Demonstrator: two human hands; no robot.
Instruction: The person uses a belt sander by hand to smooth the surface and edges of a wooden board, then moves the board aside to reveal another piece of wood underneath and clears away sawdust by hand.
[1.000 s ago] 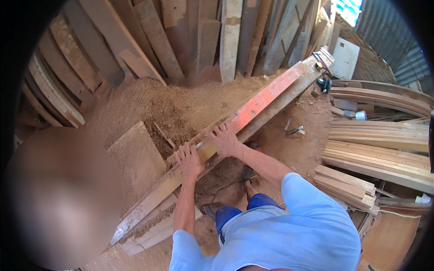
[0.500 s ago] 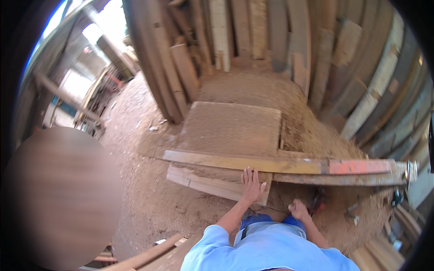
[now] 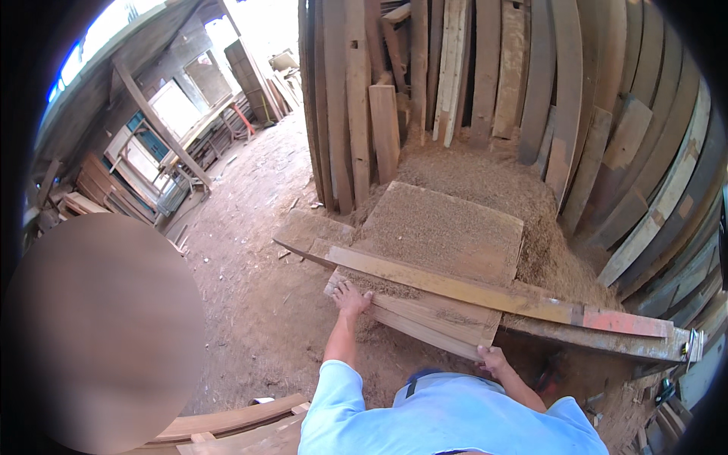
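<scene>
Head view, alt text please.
The left hand rests on the left end of short, pale timber; the right hand grips its near right corner. A long yellow-and-orange beam lies beyond, with sawdust and upright planks behind.

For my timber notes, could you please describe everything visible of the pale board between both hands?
The pale brown board looks wooden: long, flat, a lengthwise line near its front edge, sawdust along its far side. The left hand touches its left end, the right hand its near right corner; a longer beam lies beyond.
</scene>
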